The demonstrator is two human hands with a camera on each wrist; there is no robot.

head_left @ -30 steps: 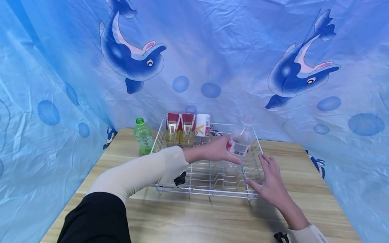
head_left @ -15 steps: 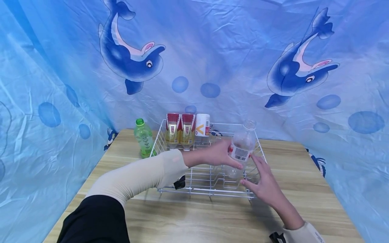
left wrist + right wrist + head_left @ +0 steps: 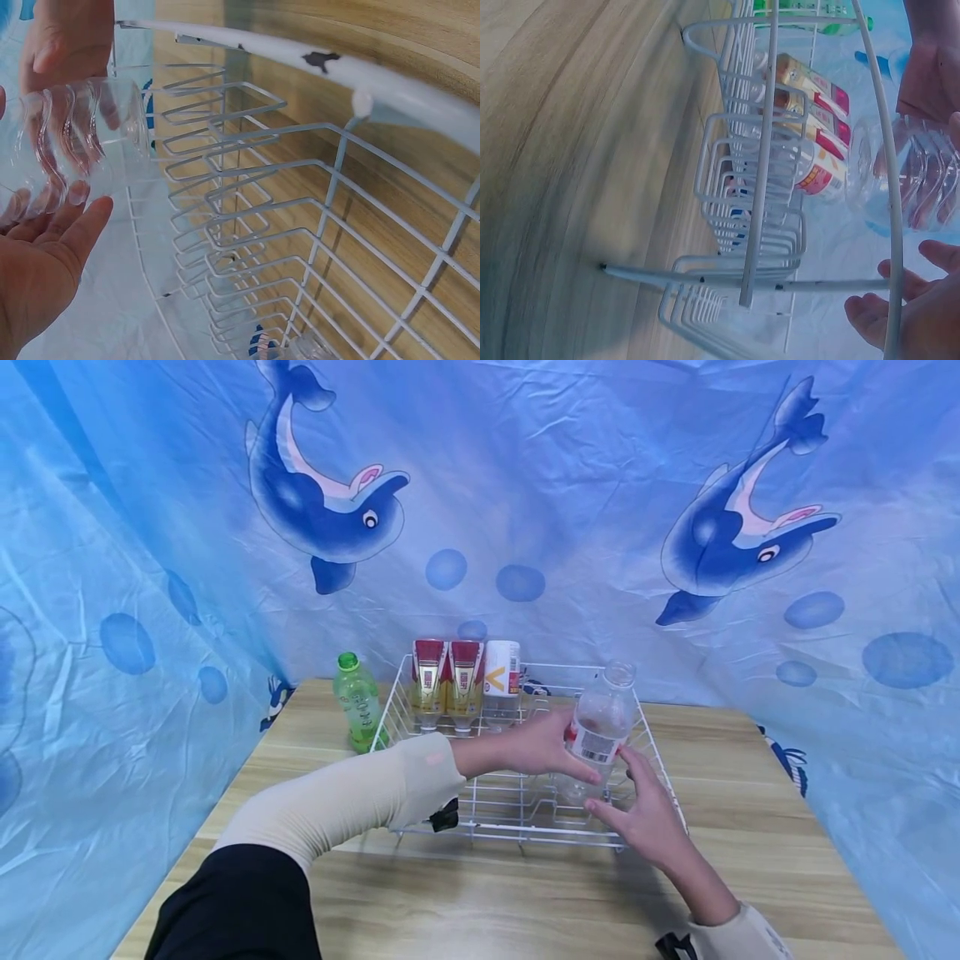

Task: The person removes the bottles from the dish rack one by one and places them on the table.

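Observation:
A clear plastic bottle [image 3: 597, 735] with a white and red label stands roughly upright, neck up, over the right part of the white wire rack [image 3: 498, 837]. My left hand [image 3: 536, 745] grips the bottle from its left side, thumb across the front. In the left wrist view the bottle's ribbed wall [image 3: 71, 142] shows beyond my fingers. My right hand [image 3: 647, 810] is at the bottle's right side, thumb and fingers spread, with a fingertip at the label's edge. Whether it touches is hard to tell.
Two red and gold bottles [image 3: 447, 687] and a white-labelled bottle [image 3: 502, 670] stand neck down at the rack's back left. A green bottle [image 3: 362, 706] stands left of the rack on the wooden table [image 3: 480, 910]. A blue dolphin-print curtain [image 3: 570, 510] surrounds the table.
The bottle has come down and slightly nearer in my left hand. My right hand has moved left, closer to the bottle. The rack's right side has shifted slightly outward.

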